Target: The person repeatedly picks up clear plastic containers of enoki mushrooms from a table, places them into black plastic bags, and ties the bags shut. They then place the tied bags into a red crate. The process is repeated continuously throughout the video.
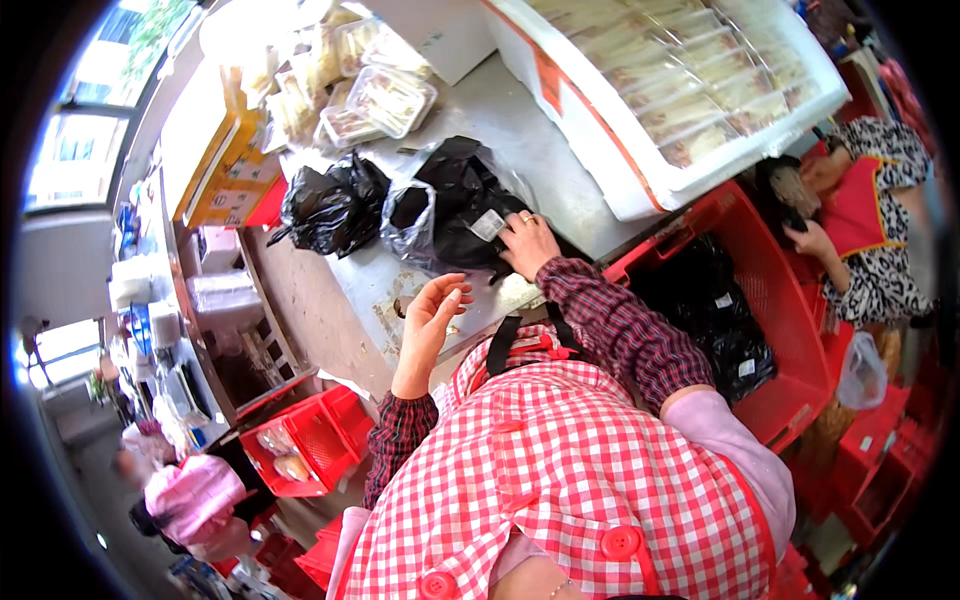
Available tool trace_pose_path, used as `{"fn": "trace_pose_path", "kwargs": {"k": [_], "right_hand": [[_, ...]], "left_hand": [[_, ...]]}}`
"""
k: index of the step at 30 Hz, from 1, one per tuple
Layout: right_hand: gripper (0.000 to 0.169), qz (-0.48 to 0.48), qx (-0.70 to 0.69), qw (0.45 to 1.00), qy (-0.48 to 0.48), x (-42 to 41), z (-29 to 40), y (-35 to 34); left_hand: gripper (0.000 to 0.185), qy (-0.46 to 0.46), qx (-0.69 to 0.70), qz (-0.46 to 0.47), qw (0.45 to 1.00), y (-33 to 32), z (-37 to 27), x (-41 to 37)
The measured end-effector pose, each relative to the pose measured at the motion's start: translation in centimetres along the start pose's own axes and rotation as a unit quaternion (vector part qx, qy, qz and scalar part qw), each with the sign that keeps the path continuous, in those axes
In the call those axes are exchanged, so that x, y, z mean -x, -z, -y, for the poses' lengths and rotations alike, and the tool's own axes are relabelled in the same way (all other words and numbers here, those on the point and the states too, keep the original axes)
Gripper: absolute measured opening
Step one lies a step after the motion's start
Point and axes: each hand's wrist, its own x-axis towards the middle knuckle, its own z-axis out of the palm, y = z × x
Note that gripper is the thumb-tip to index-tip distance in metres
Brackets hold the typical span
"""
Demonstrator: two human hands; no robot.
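Observation:
My right hand (529, 244), with a ring on one finger, has its curled fingers on a black plastic bag (459, 176) beside a white printed label (487, 225). Clear plastic wraps part of this bag. My left hand (435, 319) is raised over the near edge of the metal table (480, 109), with fingers apart and nothing in it. Left of the labelled bag lies a second, crumpled black plastic bag (330, 202). Clear plastic trays of pale food (390, 97) are piled behind the bags.
A white foam box (622, 169) of packed trays stands at the back right. The red crate (795, 360) at my right holds black labelled bags (720, 300). A co-worker (862, 217) is at the right, another person (195, 495) at lower left. Cardboard boxes (232, 172) stand at left.

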Motion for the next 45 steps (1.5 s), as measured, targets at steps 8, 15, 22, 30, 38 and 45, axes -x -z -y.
{"fn": "trace_pose_path", "kwargs": {"k": [8, 15, 22, 30, 38, 45], "right_hand": [[0.009, -0.121, -0.19, 0.968, -0.11, 0.6, -0.2, 8.5], [0.013, -0.127, -0.191, 0.971, 0.071, 0.3, 5.6, 11.9], [0.01, -0.166, -0.283, 0.942, 0.066, -0.6, 5.5, 16.0], [0.011, -0.358, -0.384, 0.836, -0.161, -2.4, 3.1, 18.6], [0.027, -0.171, -0.178, 0.96, 0.135, -7.0, 4.8, 22.1], [0.01, -0.013, -0.062, 0.937, 0.343, -9.6, 10.3, 18.5]], "left_hand": [[0.041, 0.005, 0.01, -0.018, 1.0, 3.0, 1.2, 1.8], [0.044, -0.092, -0.099, -0.066, 0.989, -1.4, -2.6, -2.4], [0.041, -0.202, 0.0, -0.096, 0.975, 1.3, -4.2, -5.2], [0.028, -0.163, -0.219, 0.074, 0.959, -2.2, 0.4, -6.1], [0.059, -0.247, 0.001, 0.106, 0.963, 2.8, -5.6, -3.2], [0.085, -0.044, 0.22, 0.072, 0.972, 3.0, -7.8, -0.6]]}}
